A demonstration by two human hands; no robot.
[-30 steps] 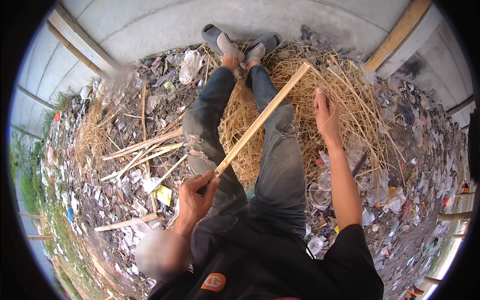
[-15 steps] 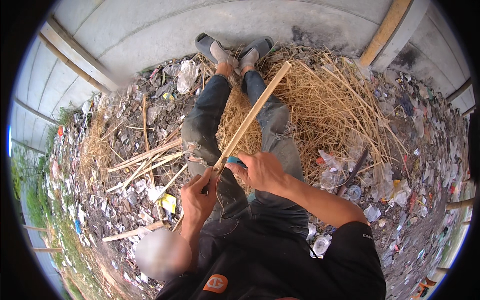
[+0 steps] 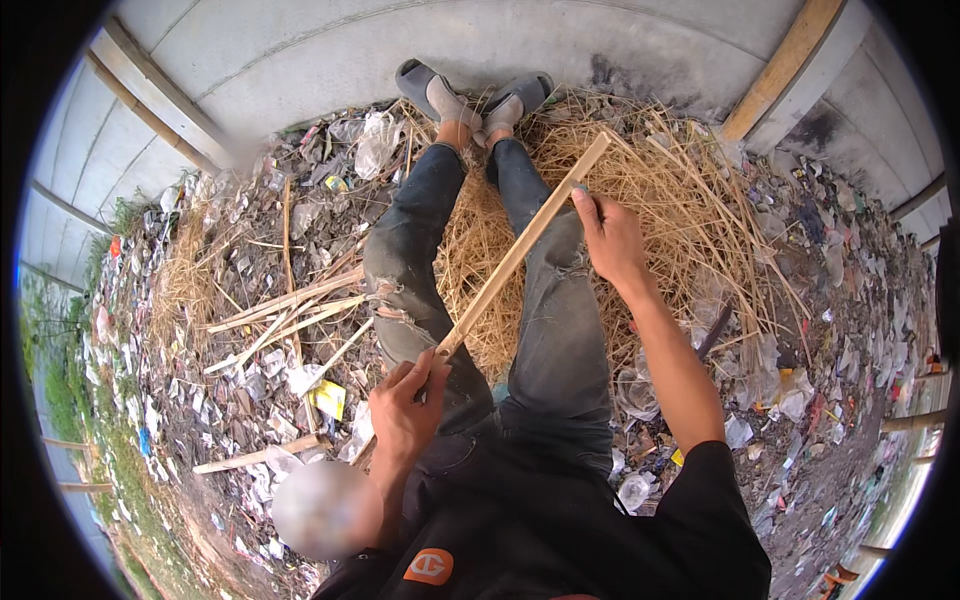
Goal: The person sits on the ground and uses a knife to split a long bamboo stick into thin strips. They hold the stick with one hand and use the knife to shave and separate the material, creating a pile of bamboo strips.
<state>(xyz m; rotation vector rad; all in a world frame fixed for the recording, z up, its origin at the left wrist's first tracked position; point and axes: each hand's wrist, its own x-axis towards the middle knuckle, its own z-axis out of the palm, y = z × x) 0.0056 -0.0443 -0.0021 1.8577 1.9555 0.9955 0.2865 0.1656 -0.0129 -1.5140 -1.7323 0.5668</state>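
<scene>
A long pale wooden strip point(image 3: 510, 262) runs diagonally across my lap, over my legs in dark jeans point(image 3: 555, 340). My left hand point(image 3: 405, 410) is closed around its near, lower end beside my left thigh. My right hand point(image 3: 612, 238) is far up the strip, close to its far tip, with thumb and fingers pinched against its right edge and my arm stretched out. The fingertips there are partly hidden by the back of the hand. My feet in grey sandals point(image 3: 470, 95) rest at the edge of a pile of dry straw point(image 3: 700, 200).
Several more pale strips point(image 3: 285, 310) lie on littered ground to my left. Plastic scraps, bags and a crushed bottle point(image 3: 635, 490) cover the ground on both sides. A concrete slab point(image 3: 330, 50) lies beyond my feet, with a wooden plank point(image 3: 785, 60) at the upper right.
My right hand went from the air at the right down to the strip beside my left hand, then slid up along it to near the far tip. My left hand kept its grip.
</scene>
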